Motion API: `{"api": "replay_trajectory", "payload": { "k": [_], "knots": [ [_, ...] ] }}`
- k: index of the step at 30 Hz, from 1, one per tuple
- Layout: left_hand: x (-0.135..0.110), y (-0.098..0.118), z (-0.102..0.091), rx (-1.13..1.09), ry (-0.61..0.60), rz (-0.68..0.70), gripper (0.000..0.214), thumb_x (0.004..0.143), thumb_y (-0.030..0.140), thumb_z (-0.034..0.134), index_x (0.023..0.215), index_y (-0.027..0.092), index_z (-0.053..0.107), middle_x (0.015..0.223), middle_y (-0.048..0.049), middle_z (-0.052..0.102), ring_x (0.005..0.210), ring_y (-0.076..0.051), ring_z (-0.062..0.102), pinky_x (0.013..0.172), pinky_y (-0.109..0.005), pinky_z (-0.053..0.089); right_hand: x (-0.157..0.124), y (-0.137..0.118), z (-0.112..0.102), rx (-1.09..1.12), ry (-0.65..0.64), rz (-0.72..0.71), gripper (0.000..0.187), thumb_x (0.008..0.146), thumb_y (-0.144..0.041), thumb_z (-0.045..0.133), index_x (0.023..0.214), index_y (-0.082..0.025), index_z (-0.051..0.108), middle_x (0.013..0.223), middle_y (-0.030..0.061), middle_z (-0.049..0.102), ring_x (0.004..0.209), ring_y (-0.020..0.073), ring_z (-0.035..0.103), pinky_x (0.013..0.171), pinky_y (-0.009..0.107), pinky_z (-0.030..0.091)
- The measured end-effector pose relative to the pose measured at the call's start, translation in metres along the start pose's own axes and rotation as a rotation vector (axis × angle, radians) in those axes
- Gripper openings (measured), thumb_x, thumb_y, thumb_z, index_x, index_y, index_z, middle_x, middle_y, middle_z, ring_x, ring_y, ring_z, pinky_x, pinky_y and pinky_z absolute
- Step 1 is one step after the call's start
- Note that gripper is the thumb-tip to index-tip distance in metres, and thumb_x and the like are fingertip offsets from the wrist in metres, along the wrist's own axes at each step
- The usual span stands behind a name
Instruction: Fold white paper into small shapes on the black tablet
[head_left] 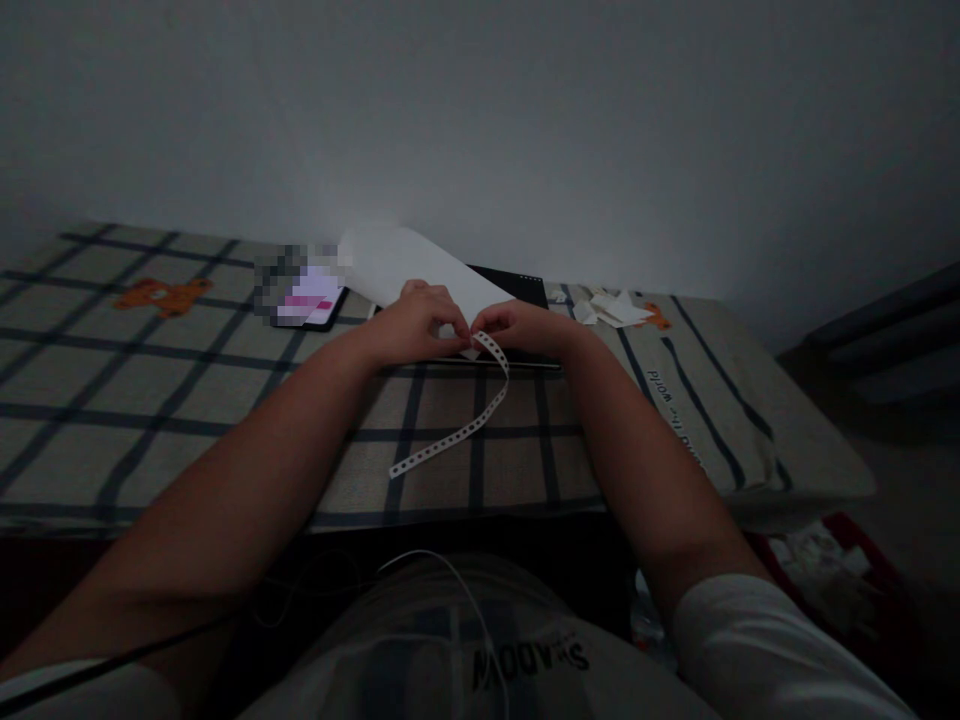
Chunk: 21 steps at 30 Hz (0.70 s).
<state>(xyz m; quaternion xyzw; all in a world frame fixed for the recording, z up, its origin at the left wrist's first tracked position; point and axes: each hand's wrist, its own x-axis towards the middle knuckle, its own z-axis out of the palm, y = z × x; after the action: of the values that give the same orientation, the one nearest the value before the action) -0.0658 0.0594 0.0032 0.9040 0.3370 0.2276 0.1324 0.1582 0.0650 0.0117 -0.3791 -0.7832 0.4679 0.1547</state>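
My left hand [421, 322] and my right hand [521, 328] meet over the table, each closed in a pinch with the fingertips nearly touching. Between them is the edge of a white sheet of paper [431, 265], which tilts up toward the wall behind my hands. A narrow paper strip with a row of holes [491, 402] hangs from my right fingertips and curls down to the left over the cloth. The left fingertips pinch the paper beside the strip's upper end. Under the sheet lies a flat black object [517, 285], mostly covered.
A checked tablecloth [187, 400] covers the table. On the left lies a phone [311, 300] with a lit screen. Torn paper scraps [615, 308] lie to the right. A red bin [840, 570] with litter stands at the lower right. A pale wall [480, 120] rises behind.
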Motion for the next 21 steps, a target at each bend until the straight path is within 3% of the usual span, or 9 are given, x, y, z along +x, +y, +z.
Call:
{"api": "replay_trajectory", "payload": {
  "k": [8,21],
  "knots": [
    [0.0000,0.0022,-0.0016,-0.022,-0.006,-0.006,0.021,0.084,0.044,0.068,0.082,0.025,0.077,0.088,-0.0030,0.076,0.093,-0.022,0.061,0.103,-0.047,0.029,0.0050,0.0065,-0.0008,-0.031,0.003,-0.070,0.015,0.077,-0.030,0.070,0.085,-0.017,0.071,0.083,0.0013,0.071,0.075,0.0136,0.058,0.072,0.028,0.047],
    [0.0002,0.0014,-0.0022,0.014,0.006,0.005,0.018,0.086,0.039,0.067,0.086,0.025,0.077,0.087,-0.0020,0.075,0.093,-0.021,0.061,0.103,-0.045,0.029,0.0004,0.0024,-0.0055,-0.030,0.032,-0.066,0.019,0.075,-0.033,0.069,0.081,-0.015,0.072,0.075,0.0010,0.068,0.070,0.0132,0.055,0.068,0.028,0.043]
  ]
}}
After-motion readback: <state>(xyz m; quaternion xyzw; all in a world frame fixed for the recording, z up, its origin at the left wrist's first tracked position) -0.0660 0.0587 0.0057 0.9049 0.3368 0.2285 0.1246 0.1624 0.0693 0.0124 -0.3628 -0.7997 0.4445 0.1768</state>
